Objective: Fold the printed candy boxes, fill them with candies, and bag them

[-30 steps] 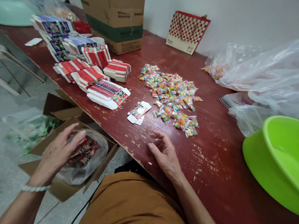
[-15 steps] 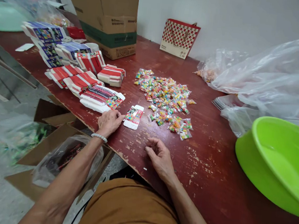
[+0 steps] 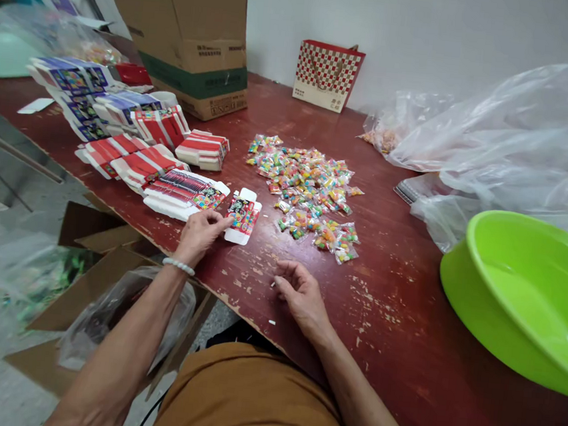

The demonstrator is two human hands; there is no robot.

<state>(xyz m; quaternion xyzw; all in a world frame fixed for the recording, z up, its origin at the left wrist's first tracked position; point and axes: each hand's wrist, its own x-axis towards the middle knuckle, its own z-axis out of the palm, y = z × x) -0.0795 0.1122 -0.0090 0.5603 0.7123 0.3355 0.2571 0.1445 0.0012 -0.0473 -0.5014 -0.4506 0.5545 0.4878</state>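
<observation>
My left hand (image 3: 200, 237) is closed at the left edge of a small flat candy box (image 3: 243, 218), thumb and fingers pinching it. The box is red with colourful print and has white end flaps. Just left of it lies a row of overlapping red flattened boxes (image 3: 178, 189). My right hand (image 3: 303, 298) rests on the table with fingers loosely curled and apart, and nothing shows in it. Beyond it is a pile of small clear packets of colourful candy (image 3: 312, 182).
Bundled red cartons (image 3: 151, 163) and blue cartons (image 3: 78, 79) stand at the left. Behind them is a large cardboard box (image 3: 195, 37). A checked paper bag (image 3: 327, 73) leans on the wall. A green basin (image 3: 467, 297) and plastic bags (image 3: 512, 141) occupy the right.
My left hand has shifted onto the candy box's edge, and the box has moved slightly away from me. The right hand has barely moved. The whole view has swung a little.
</observation>
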